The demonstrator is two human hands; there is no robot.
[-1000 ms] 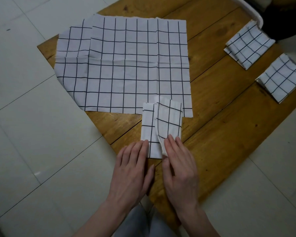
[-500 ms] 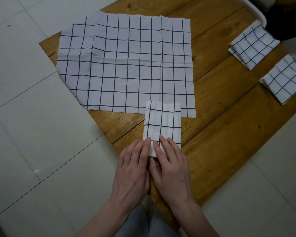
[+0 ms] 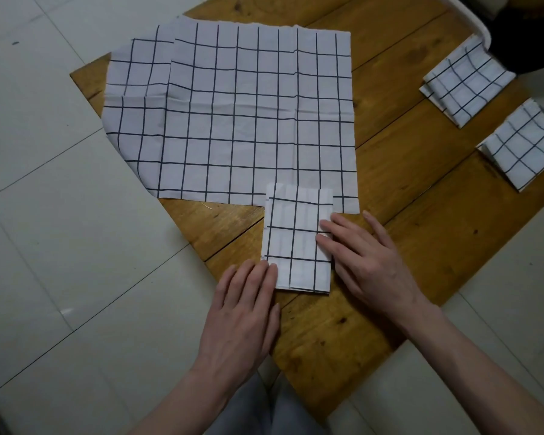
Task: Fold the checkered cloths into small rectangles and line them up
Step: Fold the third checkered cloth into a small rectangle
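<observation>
a: what's on the wooden table [image 3: 421, 246]?
b: big unfolded cloths [image 3: 233, 120] at back, two folded cloths [image 3: 467, 84] far right
a: and the step?
b: flattening the small folded cloth [image 3: 297, 240] at the near edge; left hand [image 3: 248, 309] and right hand [image 3: 365, 259] press it flat-fingered, gripping nothing. next, probably move it into that row

A low wooden table [image 3: 390, 277] stands on pale tiled floor [image 3: 60, 246].

Three folded cloths lie on the surface: one [image 3: 297, 240] under the fingertips of both hands, and two well off to the right of the right hand, a farther one [image 3: 467, 86] and a nearer one [image 3: 523, 146]. Two flat cloths lie beyond the hands, one [image 3: 261, 114] overlapping another [image 3: 135, 89]. Two hands: left [image 3: 244, 312], right [image 3: 369, 262].
</observation>
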